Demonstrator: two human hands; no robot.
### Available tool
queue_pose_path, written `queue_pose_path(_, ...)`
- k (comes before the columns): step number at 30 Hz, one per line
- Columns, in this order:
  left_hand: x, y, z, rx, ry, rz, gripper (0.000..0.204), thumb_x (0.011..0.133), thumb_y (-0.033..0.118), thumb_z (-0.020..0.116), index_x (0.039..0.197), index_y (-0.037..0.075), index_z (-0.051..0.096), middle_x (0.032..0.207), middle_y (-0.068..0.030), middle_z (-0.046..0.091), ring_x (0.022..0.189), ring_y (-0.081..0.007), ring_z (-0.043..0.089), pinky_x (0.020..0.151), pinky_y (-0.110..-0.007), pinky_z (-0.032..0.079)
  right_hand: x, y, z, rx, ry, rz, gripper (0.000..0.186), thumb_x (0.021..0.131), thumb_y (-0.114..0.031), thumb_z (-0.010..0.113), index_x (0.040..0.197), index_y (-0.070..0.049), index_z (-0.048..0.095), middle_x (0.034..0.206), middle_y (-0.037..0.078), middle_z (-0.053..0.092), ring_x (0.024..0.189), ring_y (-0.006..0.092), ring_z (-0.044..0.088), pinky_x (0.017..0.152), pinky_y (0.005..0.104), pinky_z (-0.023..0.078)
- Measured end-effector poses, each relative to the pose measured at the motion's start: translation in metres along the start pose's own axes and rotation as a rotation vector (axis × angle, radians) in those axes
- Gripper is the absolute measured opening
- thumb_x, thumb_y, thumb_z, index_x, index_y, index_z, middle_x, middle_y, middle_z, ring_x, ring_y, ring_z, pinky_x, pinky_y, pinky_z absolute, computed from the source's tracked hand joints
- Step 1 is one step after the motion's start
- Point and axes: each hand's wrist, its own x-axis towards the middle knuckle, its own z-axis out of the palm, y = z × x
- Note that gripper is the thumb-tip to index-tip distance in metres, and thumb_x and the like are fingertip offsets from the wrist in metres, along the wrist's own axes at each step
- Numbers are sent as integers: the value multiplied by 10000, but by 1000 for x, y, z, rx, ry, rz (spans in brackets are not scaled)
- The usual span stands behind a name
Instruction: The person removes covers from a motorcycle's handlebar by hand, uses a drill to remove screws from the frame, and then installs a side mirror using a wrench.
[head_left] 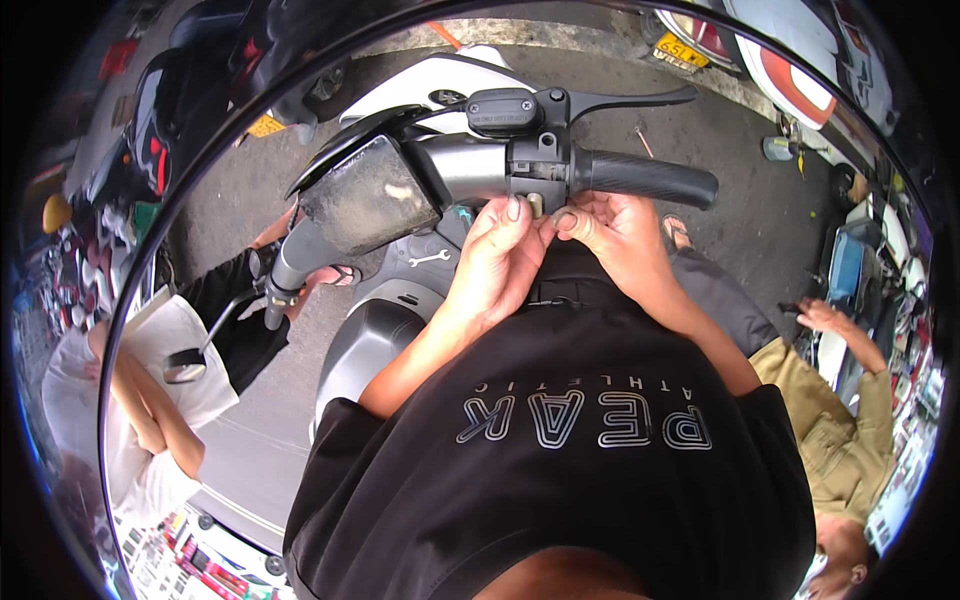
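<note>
Between the fingers (513,210): metal stub (537,205), showing. Left hand (495,248), right hand (622,243): bunching close, hold unclear; light pressure is likely serving best.

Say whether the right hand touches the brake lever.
No, the right hand shows below the grip, apart from the lever beyond it.

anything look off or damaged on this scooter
The dashboard looks grimy, with pale blotches across its dark face. Also, a wrench appears to lie on the grey footboard, an odd spot for a tool.
</note>
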Motion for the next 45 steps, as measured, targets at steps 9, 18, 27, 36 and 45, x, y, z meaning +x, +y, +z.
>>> queue_pose_path(9,0,-11,42,-283,320,91,178,938,257,631,895,84,635,1124,-170,650,1157,-365,580,1083,-501,399,42,-40,-133,-509,-215,108,233,937,-144,590,1092,27,616,968,108,688,909,161,653,818,286,507)
queue_pose_path(18,8,-24,72,-288,436,337,476,991,399,505,1273,16,527,1251,-164,600,1193,-298,566,1043,-434,449,72,-126,-56,-931,-662,-713,419,778,-197,745,1125,-6,607,1037,130,634,908,285,643,791,352,506)
queue_pose_path(27,6,-25,72,-306,325,392,383,990,325,533,1214,14,543,1143,-160,636,1012,-272,648,894,-391,539,66,-97,-27,-1163,-671,-868,482,679,-193,808,1042,-8,552,1011,131,564,890,319,631,715,414,525)
queue_pose_path(36,7,-16,73,-352,361,267,309,987,273,556,1175,28,563,1080,-123,645,940,-216,638,865,-363,533,60,-98,-18,-1160,-566,-799,472,656,-182,820,1005,-9,553,958,129,560,875,318,622,715,412,516)
queue_pose_path(45,3,-13,80,-323,375,240,330,990,293,547,1202,41,565,1141,-63,639,1009,-164,604,922,-343,472,48,-86,-8,-1203,-382,-771,565,614,-226,846,1048,-5,559,1004,105,559,920,293,607,738,396,522)
